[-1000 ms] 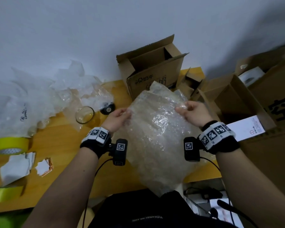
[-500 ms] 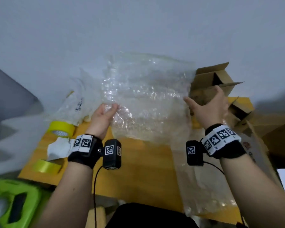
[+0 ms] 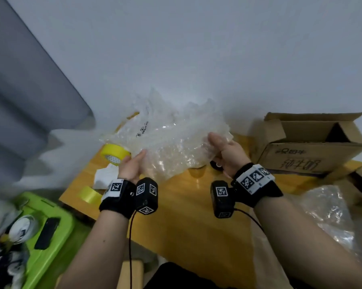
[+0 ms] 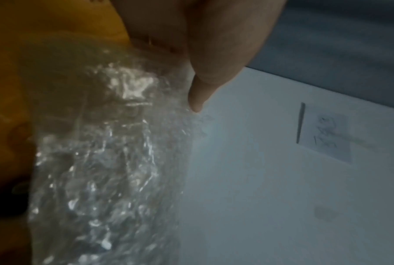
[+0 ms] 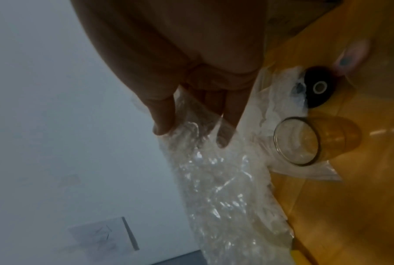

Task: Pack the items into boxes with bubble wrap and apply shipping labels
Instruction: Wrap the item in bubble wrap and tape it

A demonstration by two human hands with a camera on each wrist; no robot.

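A clear bubble wrap sheet [image 3: 171,147] is stretched between my two hands above the back of the yellow table [image 3: 182,215]. My left hand [image 3: 134,165] pinches its left edge, with the thumb [image 4: 198,96] lying on the wrap [image 4: 100,161]. Thumb and fingers of my right hand [image 3: 224,151] pinch its right edge [image 5: 214,170]. Under the sheet stands a clear glass tumbler [image 3: 196,171] [image 5: 305,141], and a small black round item [image 3: 216,164] [image 5: 316,87] lies beside it. An open cardboard box [image 3: 313,147] stands at the right.
More bubble wrap is piled against the wall behind the sheet. Two yellow tape rolls [image 3: 115,153] [image 3: 88,193] and white paper [image 3: 105,176] lie at the table's left. A green bin [image 3: 44,222] is below left. Another bubble wrap piece [image 3: 330,213] lies at the right.
The sheet, held up high in front of me half a second ago, has come down low over the glass and the table's back. My view has swung left.
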